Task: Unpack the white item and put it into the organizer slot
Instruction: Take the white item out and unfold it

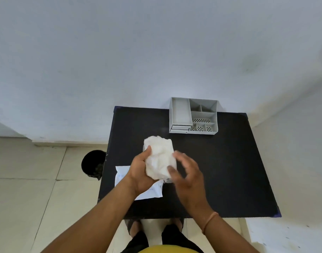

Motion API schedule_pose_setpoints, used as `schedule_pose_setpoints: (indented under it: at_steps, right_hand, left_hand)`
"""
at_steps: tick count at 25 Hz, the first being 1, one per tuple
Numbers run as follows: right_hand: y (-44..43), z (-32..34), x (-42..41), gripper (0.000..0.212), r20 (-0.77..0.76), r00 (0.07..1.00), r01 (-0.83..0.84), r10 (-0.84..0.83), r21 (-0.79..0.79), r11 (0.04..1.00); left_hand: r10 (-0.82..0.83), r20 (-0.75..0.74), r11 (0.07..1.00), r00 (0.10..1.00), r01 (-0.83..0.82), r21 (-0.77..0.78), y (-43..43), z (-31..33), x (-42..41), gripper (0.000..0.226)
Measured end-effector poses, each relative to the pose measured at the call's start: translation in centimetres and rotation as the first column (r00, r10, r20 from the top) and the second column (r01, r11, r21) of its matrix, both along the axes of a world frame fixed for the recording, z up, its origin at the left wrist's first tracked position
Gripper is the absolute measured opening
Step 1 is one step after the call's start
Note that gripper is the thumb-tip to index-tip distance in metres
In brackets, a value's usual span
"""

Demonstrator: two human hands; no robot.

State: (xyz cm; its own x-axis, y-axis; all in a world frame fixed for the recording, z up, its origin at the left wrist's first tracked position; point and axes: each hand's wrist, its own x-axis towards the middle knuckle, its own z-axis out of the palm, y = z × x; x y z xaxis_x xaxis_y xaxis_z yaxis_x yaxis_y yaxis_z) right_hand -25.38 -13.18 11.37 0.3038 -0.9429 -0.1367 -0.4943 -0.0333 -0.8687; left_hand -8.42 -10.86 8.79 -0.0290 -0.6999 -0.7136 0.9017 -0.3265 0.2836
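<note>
Head view: white bundle (159,157) held above the black table (229,161).
Left hand (140,172): fingers wrapped round it.
Right hand (188,172): fingers spread, blurred, touching its side.
Long axis: twelve-to-six.
Organizer (180,112): one o'clock, well apart.

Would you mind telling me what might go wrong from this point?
The white bundle looks bulky next to the organizer's small slots, so it may not fit. The right hand only touches its edge; if the left hand's grip loosens, it could drop onto the table.
</note>
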Motion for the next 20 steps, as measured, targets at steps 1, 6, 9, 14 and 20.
schedule_pose_setpoints:
  at_steps: [1, 6, 9, 14, 20]
  right_hand:
    - [-0.6, 0.7, -0.2, 0.045, 0.07, 0.988, 0.13, -0.136, 0.079, 0.988]
    - [-3.1, 1.4, -0.3, 0.036, 0.307, 0.915, -0.052, -0.262, 0.735, 0.676]
    - [-2.6, 1.1, 0.3, 0.024, 0.188, 0.948, 0.072, -0.258, 0.663, 0.745]
    - [-2.7, 0.5, -0.6, 0.024, 0.292, 0.902, 0.041, -0.317, 0.673, 0.738]
    - [-2.0, 0.9, -3.8, 0.066, 0.368, 0.928, -0.182, -0.066, 0.599, 0.779]
  left_hand:
    - [-0.02, -0.009, 1.0, 1.0, 0.02, -0.018, 0.2, 0.0, 0.8, 0.057]
    - [-0.223, 0.139, 0.972, 0.965, 0.231, -0.039, 0.6, 1.4, 0.9, 0.046]
    - [-0.269, 0.409, 0.956, 0.872, 0.292, 0.007, 0.1, 1.4, -0.1, 0.037]
    - [-0.32, 0.435, 0.946, 0.842, 0.304, 0.108, -0.8, 1.2, 0.3, 0.034]
    - [-0.229, 0.235, 0.961, 0.945, 0.18, 0.211, -2.0, 1.4, 1.1, 0.044]
